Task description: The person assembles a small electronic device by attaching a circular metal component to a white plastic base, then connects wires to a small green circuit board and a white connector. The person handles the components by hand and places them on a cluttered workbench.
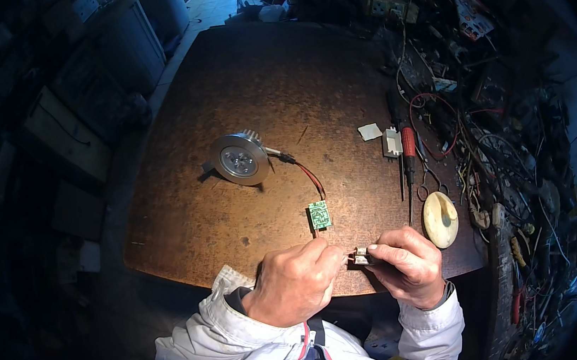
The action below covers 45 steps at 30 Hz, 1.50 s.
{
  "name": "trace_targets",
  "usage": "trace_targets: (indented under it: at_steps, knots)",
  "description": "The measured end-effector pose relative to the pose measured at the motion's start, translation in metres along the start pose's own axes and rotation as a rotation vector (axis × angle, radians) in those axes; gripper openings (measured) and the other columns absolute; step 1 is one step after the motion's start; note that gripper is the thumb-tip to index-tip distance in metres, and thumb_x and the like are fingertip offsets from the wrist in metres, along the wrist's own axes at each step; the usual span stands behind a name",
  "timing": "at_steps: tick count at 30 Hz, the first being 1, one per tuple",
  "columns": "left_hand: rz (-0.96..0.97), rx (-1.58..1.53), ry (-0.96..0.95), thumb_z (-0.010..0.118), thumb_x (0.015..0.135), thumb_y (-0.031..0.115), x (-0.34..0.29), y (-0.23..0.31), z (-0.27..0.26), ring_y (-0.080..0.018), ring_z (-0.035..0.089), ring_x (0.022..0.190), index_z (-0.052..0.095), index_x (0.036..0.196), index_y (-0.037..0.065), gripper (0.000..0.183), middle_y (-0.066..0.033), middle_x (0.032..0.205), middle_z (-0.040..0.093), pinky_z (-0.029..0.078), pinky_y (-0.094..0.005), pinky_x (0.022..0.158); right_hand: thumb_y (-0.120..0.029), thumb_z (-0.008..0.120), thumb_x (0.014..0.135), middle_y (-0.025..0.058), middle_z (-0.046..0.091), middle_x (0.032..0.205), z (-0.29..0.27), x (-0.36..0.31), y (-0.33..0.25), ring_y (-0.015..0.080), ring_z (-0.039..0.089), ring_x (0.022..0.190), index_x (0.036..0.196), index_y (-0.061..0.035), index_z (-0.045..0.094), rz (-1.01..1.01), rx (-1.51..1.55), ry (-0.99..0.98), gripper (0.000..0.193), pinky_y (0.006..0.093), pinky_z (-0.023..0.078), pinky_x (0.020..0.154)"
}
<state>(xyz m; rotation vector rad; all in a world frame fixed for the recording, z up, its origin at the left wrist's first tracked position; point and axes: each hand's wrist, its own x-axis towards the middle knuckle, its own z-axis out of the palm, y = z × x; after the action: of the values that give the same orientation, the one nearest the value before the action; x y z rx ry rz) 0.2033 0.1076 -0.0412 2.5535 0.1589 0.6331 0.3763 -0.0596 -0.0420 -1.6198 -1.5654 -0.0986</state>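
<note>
Near the front edge of the wooden table, my left hand (296, 282) is closed in a pinch on a thin wire that reaches toward my right hand. Opposite it, my right hand (411, 265) grips a small dark block with two pale metallic parts (360, 256), its exact kind unclear. Just beyond my left fingers lies a green circuit board (319, 215), with a short lead running from it down to that hand. Red and black wires (311, 174) join the board to a round silver LED downlight (240, 160) with a finned back.
Right of my hands are a cream oval dish (440, 219), a red-handled screwdriver (408, 145), scissors (432, 181), a small white plastic case (392, 142) and a flat white piece (370, 131). Tangled cables and parts (491, 150) crowd the right side. Cabinets (120, 43) stand left of the table (183, 192).
</note>
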Motion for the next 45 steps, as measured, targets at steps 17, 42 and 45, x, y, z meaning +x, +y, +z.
trace_targets:
  at_steps: [17, 42, 45]
  knots:
    - [-0.064, 0.008, -0.032, 0.083, 0.09, 0.01, 0.0003, 0.0024, -0.0014, -0.0286, 0.071, 0.065, 0.075, 0.099, 0.006, 0.013, -0.0094, 0.079, 0.063, 0.055, -0.041, 0.055, 0.006, 0.09, 0.069, 0.0108, 0.07, 0.093, 0.0018, -0.0006, 0.0015, 0.0278, 0.068, 0.075, 0.106, -0.0022, 0.077, 0.014, -0.015, 0.022, 0.041, 0.0375, 0.054, 0.064]
    - [-0.033, -0.054, -0.013, 0.069, 0.088, 0.002, 0.0023, 0.0014, -0.0027, -0.0328, 0.071, 0.065, 0.063, 0.094, 0.005, 0.009, -0.0123, 0.083, 0.061, 0.057, -0.0434, 0.054, 0.006, 0.089, 0.069, 0.0101, 0.071, 0.092, 0.0004, 0.0016, -0.0001, 0.0278, 0.068, 0.075, 0.104, -0.0021, 0.076, -0.007, -0.008, 0.001, 0.038, 0.0373, 0.054, 0.065]
    - [-0.061, -0.053, -0.017, 0.072, 0.089, 0.004, 0.002, 0.0016, -0.0035, -0.0332, 0.072, 0.065, 0.066, 0.096, 0.005, 0.009, -0.0123, 0.082, 0.063, 0.057, -0.0426, 0.055, 0.007, 0.089, 0.069, 0.0112, 0.07, 0.093, 0.0018, -0.0019, 0.0011, 0.0283, 0.068, 0.077, 0.104, -0.0013, 0.076, 0.04, 0.009, 0.023, 0.038, 0.037, 0.055, 0.066]
